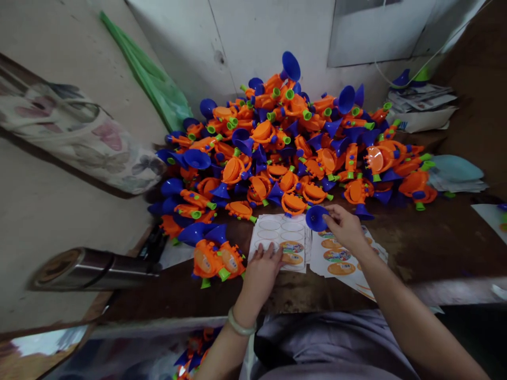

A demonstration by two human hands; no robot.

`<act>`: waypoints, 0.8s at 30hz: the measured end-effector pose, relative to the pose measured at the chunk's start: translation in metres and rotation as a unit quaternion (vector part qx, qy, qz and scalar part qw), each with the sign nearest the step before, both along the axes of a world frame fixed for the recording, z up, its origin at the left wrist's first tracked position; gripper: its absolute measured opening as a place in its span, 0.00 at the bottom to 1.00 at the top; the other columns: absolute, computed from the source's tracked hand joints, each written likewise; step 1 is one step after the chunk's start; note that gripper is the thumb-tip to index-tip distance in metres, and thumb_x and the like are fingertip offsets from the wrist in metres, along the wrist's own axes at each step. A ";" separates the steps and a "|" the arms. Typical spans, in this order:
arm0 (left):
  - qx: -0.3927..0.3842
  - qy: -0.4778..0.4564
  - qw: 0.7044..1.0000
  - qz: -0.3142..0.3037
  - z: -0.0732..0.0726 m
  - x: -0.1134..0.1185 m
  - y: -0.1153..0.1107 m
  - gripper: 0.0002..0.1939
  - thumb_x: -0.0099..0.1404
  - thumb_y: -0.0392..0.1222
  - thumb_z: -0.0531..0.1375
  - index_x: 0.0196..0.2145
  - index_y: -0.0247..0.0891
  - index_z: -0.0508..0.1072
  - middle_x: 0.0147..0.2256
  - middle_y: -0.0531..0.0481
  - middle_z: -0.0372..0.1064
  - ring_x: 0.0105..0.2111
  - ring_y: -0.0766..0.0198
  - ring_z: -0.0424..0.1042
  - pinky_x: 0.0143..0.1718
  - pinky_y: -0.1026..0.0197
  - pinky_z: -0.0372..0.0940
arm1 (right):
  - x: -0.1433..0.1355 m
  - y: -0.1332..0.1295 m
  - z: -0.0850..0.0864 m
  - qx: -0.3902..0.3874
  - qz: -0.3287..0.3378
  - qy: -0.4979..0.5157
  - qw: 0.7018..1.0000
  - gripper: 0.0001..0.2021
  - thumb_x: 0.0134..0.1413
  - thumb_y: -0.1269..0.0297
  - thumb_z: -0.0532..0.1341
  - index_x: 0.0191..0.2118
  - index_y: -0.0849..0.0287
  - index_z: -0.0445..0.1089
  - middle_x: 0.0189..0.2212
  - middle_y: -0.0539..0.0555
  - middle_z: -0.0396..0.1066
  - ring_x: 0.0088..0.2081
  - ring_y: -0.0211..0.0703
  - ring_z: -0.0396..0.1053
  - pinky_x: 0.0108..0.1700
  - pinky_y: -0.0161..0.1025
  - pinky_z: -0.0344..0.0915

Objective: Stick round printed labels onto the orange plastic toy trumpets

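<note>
My right hand (345, 227) pinches the rim of a blue horn bell (316, 218) that belongs to a toy trumpet at the front of a big pile. Whether that bell's orange body is attached is hard to make out. With fingers spread, my left hand (264, 269) lies on a stack of sticker sheets (273, 228); a few orange oval stickers (293, 258) remain on its top sheet. Beside it, partly under my right forearm, more sheets (330, 264) carry orange and coloured oval stickers. Two toy trumpets (212, 258) with stickers on their orange bodies lie left of my left hand.
The pile of orange, blue and green toy trumpets (273, 132) reaches back to the wall. A steel flask (99, 269) stands at the left. Papers (423, 103) and a light-blue dish-like item (455, 168) lie at the right. More toys (194, 353) show below the table edge.
</note>
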State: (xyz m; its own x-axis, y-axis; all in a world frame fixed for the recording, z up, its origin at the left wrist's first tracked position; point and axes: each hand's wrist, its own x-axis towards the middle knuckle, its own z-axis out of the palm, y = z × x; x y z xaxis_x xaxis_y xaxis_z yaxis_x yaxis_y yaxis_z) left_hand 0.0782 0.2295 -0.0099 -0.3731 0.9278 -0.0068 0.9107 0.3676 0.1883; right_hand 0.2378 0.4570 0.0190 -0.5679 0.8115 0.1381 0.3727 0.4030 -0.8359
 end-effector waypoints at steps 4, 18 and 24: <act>0.024 -0.004 1.000 -0.009 0.003 0.004 0.000 0.18 0.71 0.29 0.62 0.51 0.46 0.84 0.55 0.42 0.82 0.59 0.42 0.79 0.55 0.44 0.78 | 0.010 0.001 -0.006 -0.050 -0.020 0.030 0.998 0.12 0.57 0.56 0.61 0.43 0.54 0.75 0.32 0.54 0.83 0.31 0.48 0.80 0.34 0.42 0.76; 0.285 -0.001 0.953 0.099 0.014 -0.012 -0.001 0.14 0.72 0.36 0.54 0.45 0.40 0.80 0.41 0.44 0.86 0.37 0.56 0.85 0.39 0.59 0.76 | 0.106 0.030 0.003 -0.029 -0.163 0.029 0.986 0.20 0.53 0.41 0.65 0.37 0.54 0.75 0.28 0.55 0.81 0.24 0.47 0.77 0.26 0.41 0.74; 0.427 0.022 0.898 0.107 0.046 -0.011 -0.005 0.11 0.76 0.39 0.56 0.46 0.38 0.79 0.41 0.44 0.86 0.38 0.57 0.85 0.41 0.59 0.74 | 0.150 0.062 0.008 0.163 -0.318 -0.053 0.933 0.07 0.61 0.58 0.63 0.33 0.52 0.73 0.36 0.65 0.79 0.45 0.61 0.79 0.45 0.53 0.72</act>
